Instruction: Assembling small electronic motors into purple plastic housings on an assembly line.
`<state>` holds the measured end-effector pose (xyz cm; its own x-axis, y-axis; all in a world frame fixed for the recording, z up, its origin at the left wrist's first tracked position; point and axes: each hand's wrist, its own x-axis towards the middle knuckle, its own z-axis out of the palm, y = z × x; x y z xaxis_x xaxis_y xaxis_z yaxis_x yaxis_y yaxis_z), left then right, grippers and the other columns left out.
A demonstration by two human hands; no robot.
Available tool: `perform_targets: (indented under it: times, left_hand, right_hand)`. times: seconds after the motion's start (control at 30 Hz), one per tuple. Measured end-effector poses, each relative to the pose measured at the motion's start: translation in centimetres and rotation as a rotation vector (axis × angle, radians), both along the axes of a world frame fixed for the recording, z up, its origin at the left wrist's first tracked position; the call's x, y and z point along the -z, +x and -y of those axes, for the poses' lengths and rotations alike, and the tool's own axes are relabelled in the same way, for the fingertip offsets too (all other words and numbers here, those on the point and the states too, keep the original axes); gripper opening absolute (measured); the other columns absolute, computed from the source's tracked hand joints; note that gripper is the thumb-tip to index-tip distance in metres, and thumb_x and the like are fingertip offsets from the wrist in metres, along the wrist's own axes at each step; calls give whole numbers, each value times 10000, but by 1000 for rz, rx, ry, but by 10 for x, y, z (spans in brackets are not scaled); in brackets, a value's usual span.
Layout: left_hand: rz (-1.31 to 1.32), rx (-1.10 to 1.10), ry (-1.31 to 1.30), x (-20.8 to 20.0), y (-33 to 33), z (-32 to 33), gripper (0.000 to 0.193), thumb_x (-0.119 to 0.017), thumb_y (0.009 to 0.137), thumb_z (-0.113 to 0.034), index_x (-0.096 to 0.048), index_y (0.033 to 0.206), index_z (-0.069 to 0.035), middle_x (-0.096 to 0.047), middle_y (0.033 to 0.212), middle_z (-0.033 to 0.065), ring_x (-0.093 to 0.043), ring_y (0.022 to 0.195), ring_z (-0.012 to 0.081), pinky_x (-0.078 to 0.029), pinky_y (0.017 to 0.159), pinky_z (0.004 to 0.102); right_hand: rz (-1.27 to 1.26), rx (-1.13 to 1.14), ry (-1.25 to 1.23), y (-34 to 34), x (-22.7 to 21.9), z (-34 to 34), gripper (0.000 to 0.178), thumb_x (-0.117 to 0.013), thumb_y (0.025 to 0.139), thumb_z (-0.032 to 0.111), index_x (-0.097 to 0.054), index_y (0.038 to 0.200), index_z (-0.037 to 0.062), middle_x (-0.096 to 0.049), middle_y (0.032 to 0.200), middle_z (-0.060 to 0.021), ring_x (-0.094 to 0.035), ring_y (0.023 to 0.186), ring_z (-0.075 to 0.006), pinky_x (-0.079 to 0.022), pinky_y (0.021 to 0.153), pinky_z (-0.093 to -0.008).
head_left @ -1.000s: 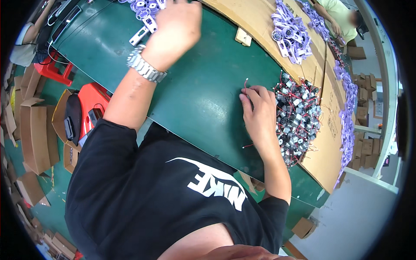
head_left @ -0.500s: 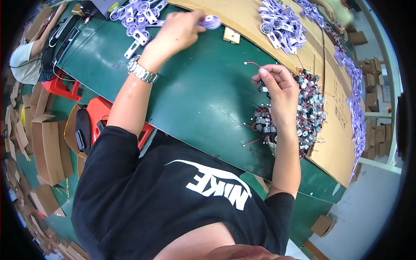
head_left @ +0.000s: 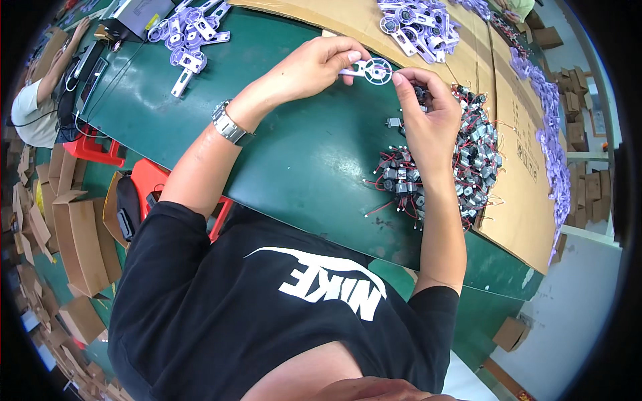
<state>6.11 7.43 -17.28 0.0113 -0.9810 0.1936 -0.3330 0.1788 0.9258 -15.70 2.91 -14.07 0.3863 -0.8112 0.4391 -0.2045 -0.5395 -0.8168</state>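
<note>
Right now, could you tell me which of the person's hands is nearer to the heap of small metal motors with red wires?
Right. The right hand is over the motor heap; the left hand is apart from it.

Factory assembly workshop, long green workbench (head_left: 301, 154), heaps of small motors (head_left: 461, 160), lilac plastic parts (head_left: 418, 20), flat cartons (head_left: 77, 240)

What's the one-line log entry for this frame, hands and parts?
left hand: holds pale purple plastic bracket | right hand: fingertips at bracket's round end | under right hand: pile of small motors with red wires | surface: green table

motor pile (head_left: 441, 167) right on table (head_left: 301, 154), plastic brackets (head_left: 190, 30) far left
</note>
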Motion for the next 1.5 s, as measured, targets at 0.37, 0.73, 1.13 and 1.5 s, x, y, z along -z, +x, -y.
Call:
perform_targets:
  times: [0.37,0.73,1.13,1.5]
  left_hand:
    - [-104,52,23,8,-2,-1,303,-496,1130,-256,-690,1260,-65,-646,952,-39,-593,844,45,-457,669,209]
    - [-135,62,3,4,0,-11,280,-506,1124,-231,-694,1249,-65,-640,915,-44,-550,805,39,-440,662,206]
    - [-27,23,-47,2,-5,-17,244,-545,1097,-193,-706,1198,-42,-693,896,25,-613,788,104,-509,699,274]
    - [37,-25,-100,4,-1,-18,249,-547,1088,-186,-709,1177,-20,-697,844,81,-659,787,143,-531,702,311]
  right_hand:
    - [-117,40,-174,7,1,-6,96,-755,946,68,-725,999,-6,-691,882,-46,-616,721,-100,-497,656,-263]
    - [-165,33,-290,12,1,-12,81,-758,919,38,-727,989,10,-675,863,-80,-649,746,-170,-508,673,-298]
    - [-555,10,-654,17,-20,-14,85,-707,859,-19,-697,940,4,-616,895,-132,-586,848,-341,-496,762,-450]
    - [-569,-141,-519,21,-20,-19,100,-705,885,9,-696,984,-2,-607,911,-146,-612,874,-349,-505,774,-459]
